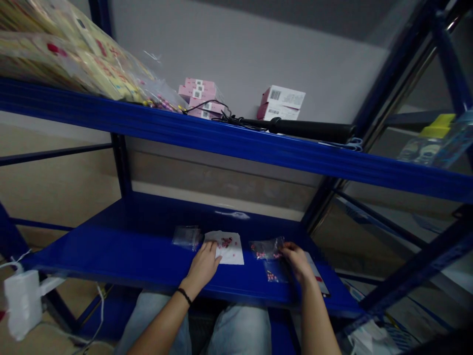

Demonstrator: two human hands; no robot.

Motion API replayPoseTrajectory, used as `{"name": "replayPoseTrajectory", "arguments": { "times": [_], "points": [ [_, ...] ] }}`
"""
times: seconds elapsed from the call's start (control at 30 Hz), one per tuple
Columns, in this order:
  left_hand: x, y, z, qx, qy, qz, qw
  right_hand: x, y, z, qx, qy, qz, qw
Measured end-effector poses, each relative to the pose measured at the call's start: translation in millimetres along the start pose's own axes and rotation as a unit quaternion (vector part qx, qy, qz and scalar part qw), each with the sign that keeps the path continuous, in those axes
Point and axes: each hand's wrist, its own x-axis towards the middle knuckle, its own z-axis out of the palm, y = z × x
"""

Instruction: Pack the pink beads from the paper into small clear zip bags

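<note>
The lower shelf [111, 256] is painted steel, glossy and smooth, throwing a pale glare at twelve o'clock. On it lies a matt white paper sheet [232, 256], with a thin, shiny clear plastic bag [186, 236] at its nine o'clock and a crinkled, glossy plastic bag [266, 249] at its three. Higher up, at one o'clock, a matt black tube [314, 130] — plastic or rubber, hard to tell — lies near pink cardboard boxes [199, 97] with a smooth finish.

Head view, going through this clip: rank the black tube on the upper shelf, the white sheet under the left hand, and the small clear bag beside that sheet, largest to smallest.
1. Black tube
2. White sheet
3. Clear bag

The sheet and bag look close in size, so their order is unsure.
</note>
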Motion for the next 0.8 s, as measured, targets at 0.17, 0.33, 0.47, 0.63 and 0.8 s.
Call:
{"name": "replayPoseTrajectory", "arguments": {
  "times": [0.17, 0.33, 0.47, 0.63, 0.8],
  "points": [
    [4.3, -3.3, -9.0, -0.032, -0.009, 0.019, 0.999, -32.3, -31.4, 10.3, 0.165, -0.012, 0.017, 0.986],
    [-15.6, 26.2, -34.2, -0.168, 0.081, 0.024, 0.982, -86.0, -56.0, 45.3, 0.246, -0.01, -0.024, 0.969],
    [-45.1, 61.6, -70.0, -0.308, 0.102, 0.023, 0.946, -134.8, -58.0, 93.2, 0.252, -0.049, -0.031, 0.966],
    [-73.1, 74.8, -98.2, -0.308, 0.08, 0.005, 0.948, -175.6, -52.6, 150.8, 0.253, -0.103, -0.063, 0.96],
    [-85.5, 67.1, -99.2, -0.293, 0.079, -0.003, 0.953, -193.7, -59.0, 175.5, 0.271, -0.098, -0.082, 0.954]
  ]
}}
